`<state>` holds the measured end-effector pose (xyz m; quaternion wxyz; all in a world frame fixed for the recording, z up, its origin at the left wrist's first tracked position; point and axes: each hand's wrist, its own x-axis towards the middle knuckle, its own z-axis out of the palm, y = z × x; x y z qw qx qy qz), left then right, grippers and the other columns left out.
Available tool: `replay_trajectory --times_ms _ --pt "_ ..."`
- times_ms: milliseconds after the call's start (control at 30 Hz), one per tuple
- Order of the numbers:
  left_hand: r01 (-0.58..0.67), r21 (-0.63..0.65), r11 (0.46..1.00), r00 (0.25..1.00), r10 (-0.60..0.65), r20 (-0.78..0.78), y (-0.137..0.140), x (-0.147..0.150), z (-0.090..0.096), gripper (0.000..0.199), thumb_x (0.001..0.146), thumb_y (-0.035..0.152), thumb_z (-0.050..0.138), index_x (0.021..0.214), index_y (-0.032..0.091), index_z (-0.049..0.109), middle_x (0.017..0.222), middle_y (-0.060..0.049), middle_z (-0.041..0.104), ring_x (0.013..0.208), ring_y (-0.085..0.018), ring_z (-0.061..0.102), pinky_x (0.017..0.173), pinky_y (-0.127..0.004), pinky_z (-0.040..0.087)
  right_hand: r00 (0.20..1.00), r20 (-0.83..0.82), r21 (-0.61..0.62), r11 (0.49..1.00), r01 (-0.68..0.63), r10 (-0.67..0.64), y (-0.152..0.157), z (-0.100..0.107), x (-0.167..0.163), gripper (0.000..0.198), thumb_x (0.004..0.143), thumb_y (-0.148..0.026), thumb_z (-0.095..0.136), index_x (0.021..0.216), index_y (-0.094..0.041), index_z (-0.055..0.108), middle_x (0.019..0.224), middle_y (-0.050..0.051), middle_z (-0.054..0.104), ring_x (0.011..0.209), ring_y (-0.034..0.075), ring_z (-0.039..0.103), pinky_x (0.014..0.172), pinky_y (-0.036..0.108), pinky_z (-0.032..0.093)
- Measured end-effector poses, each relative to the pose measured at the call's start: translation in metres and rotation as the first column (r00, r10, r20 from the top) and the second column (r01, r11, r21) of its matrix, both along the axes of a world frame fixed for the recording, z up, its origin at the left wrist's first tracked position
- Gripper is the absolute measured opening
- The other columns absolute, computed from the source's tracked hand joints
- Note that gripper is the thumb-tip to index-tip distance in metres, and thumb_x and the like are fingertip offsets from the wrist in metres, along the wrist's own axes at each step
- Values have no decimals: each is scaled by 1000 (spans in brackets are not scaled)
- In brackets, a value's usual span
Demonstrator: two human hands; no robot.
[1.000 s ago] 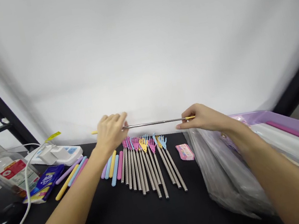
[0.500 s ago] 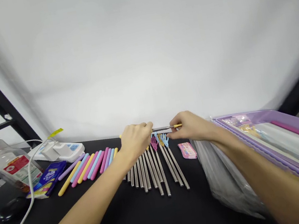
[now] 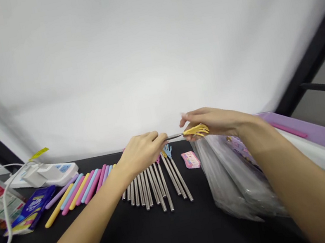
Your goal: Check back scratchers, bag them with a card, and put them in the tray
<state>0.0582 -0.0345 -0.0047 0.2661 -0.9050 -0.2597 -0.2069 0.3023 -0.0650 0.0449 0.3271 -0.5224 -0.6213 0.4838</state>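
One yellow back scratcher (image 3: 187, 133) is held level: the left hand (image 3: 143, 152), fingers curled closed, has its metal shaft (image 3: 175, 136), while its claw (image 3: 197, 130) lies against the right hand (image 3: 217, 120), fingers loosely parted; whether they pinch it cannot be told. Below the left hand, metal-handled scratchers (image 3: 148, 187) lie on a black table (image 3: 140, 242); pastel tubes (image 3: 82, 189) lie farther left, pink cards (image 3: 191, 160) below the claw, clear bags (image 3: 226, 181) farther right.
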Motion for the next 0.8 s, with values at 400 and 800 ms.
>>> replay_trajectory --times_ms 400,800 --pt "-99 -291 952 989 63 -131 -10 19 -17 29 101 32 36 96 19 60 83 -3 66 67 -17 61 52 -27 28 559 829 -339 825 452 35 10 -33 65 24 77 -23 68 56 -12 62 63 7 67 40 6 41 43 21 37" --pt "-77 -265 961 994 52 -101 -10 18 -15 29 100 33 37 100 20 63 79 -2 65 66 -17 61 53 -28 31 542 838 -291 892 347 63 14 -34 60 14 61 -17 70 51 -16 61 51 2 58 39 10 42 47 27 39"
